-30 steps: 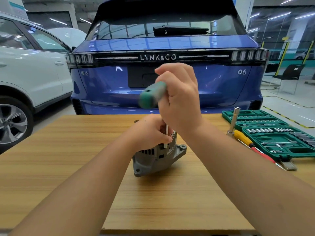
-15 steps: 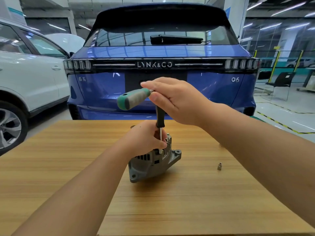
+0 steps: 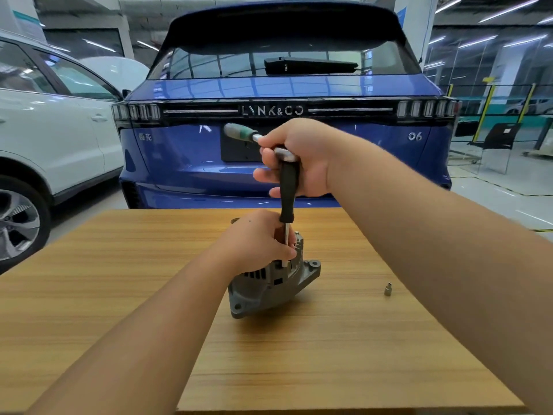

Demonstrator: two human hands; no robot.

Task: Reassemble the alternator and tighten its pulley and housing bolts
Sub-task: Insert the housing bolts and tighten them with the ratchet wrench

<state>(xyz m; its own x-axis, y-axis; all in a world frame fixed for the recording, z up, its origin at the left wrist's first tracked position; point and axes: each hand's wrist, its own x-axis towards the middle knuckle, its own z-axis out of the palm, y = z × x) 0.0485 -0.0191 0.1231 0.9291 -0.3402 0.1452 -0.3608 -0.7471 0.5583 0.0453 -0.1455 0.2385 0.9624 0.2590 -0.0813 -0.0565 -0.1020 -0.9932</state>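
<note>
A grey alternator [image 3: 266, 287] stands tilted on the wooden table [image 3: 119, 295] near its middle. My left hand [image 3: 254, 241] grips the alternator's top and steadies the thin metal shaft of a driver where it meets the housing. The tool [image 3: 288, 190] has a black upright grip, and a ratchet with a green handle [image 3: 239, 131] sticks out to the left from its top. My right hand [image 3: 299, 157] holds the ratchet head above the black grip. The shaft's tip and the bolt under it are hidden by my left fingers.
A small loose metal socket [image 3: 387, 289] stands on the table right of the alternator. Behind the table a blue car's rear [image 3: 284, 115] is close; a white car [image 3: 45, 130] is at the left. The table's near edge is at the bottom.
The green ratchet handle has swung farther away and to the right, pointing toward the car. My right hand has turned with it. The camera has shifted, so the green tool case is out of view.
</note>
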